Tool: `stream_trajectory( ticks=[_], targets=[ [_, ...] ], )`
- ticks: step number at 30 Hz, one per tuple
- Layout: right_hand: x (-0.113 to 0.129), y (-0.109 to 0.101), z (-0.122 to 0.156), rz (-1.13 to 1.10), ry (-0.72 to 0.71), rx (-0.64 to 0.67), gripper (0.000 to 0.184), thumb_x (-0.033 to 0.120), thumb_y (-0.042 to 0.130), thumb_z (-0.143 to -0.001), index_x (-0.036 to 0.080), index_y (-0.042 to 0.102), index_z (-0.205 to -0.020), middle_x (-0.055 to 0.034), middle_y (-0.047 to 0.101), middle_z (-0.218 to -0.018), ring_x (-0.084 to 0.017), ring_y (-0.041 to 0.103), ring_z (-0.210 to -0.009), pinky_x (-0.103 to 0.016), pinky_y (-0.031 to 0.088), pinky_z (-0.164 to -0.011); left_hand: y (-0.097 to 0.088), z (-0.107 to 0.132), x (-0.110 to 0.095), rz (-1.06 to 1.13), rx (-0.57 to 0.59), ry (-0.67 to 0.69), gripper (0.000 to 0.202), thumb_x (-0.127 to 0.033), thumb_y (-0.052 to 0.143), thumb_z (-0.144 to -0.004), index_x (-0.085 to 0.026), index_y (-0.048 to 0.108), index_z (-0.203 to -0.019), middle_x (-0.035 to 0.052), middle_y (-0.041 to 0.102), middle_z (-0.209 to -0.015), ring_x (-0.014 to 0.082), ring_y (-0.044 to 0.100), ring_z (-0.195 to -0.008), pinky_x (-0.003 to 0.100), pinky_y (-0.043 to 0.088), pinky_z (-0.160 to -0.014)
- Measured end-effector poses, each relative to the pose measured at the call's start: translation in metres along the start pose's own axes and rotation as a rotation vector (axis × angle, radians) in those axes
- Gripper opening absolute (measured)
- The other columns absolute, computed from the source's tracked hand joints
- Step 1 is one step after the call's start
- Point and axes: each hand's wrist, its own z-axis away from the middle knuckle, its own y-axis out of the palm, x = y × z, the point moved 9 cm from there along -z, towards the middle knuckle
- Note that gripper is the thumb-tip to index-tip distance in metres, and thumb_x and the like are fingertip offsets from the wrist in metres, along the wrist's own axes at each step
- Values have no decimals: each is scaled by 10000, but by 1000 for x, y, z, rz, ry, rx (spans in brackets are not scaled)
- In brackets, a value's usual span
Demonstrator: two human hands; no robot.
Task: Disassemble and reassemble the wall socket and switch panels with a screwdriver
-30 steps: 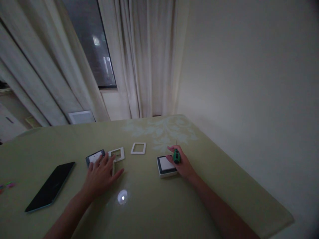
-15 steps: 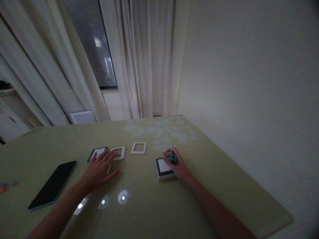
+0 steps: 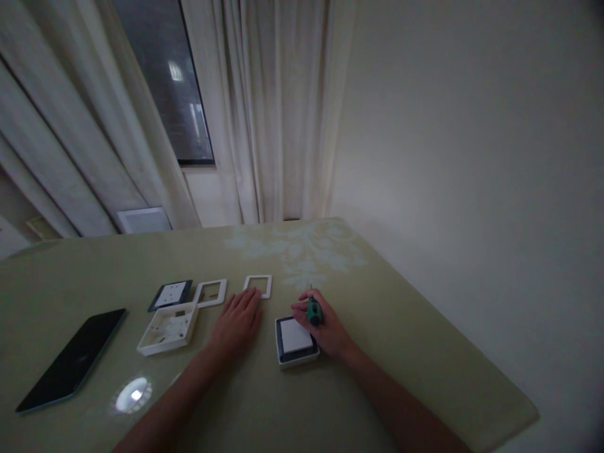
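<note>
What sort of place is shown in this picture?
Probably a room in a home: long curtains hang beside a dark window, and a table with a leaf pattern stands in front.

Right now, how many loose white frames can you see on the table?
2. The left frame lies by the open white box; the right frame lies further right, its near left corner covered by the left hand. Any under a hand would be hidden.

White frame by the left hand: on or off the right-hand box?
Off: the white frame lies on the table by the left hand, apart from the right-hand box, whose dark border shows uncovered.
</note>
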Motion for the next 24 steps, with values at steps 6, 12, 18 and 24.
stream_trajectory(
  ticks=[6,12,18,24],
  targets=[
    [23,2,7,-14,-54,-2,572,696,788,-891,258,608,-1213,-93,827,-1063,-267,801,-990,-402,618,-878,-23,60,-67,232,-49,193,611,-406,511,-1114,-215,377,-1679,156,532,-1695,325,514,-1556,569,434,-1289],
    [39,-47,13,34,-92,-254,598,729,627,-990,229,685,-1312,95,411,-568,-145,401,-479,-287,344,-507,-41,81,-70,432,94,139,810,-346,866,-882,-293,492,-1599,146,627,-1556,369,632,-1400,549,586,-1154],
    [54,-69,19,-9,-243,-448,535,748,664,-942,241,774,-1073,26,488,-680,-170,459,-617,-297,403,-553,-64,85,-51,544,151,129,957,-356,919,-826,-328,440,-1653,135,561,-1624,370,581,-1471,554,555,-1194],
    [70,-46,9,-202,-204,-493,411,554,814,-914,273,524,-837,109,371,-572,-92,300,-430,-220,256,-376,-47,81,-81,480,58,132,656,-430,796,-958,-278,557,-1551,137,677,-1495,363,651,-1344,554,558,-1149]
  ],
)
